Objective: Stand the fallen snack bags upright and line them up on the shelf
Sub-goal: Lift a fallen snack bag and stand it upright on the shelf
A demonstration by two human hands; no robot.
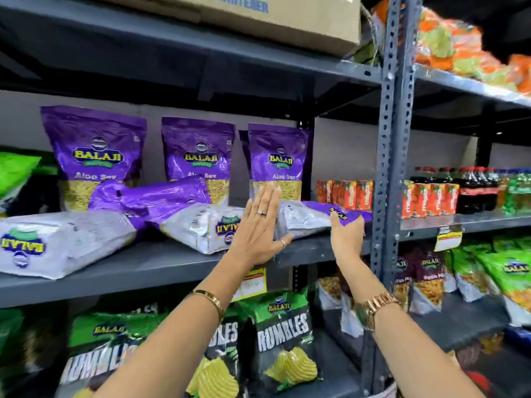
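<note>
Three purple Aloo Sev bags stand upright at the back of the grey shelf: one at the left, one in the middle, one at the right. Fallen bags lie in front: a silver-backed one at far left, a crumpled purple one, another flat one, and one at the right. My left hand, fingers spread, rests flat against the right fallen bag's left end. My right hand holds that bag's right front edge.
A slotted steel upright stands just right of my right hand. Orange juice packs sit behind the fallen bag; soda bottles are further right. A cardboard box sits on the shelf above. Rumbles chip bags fill the shelf below.
</note>
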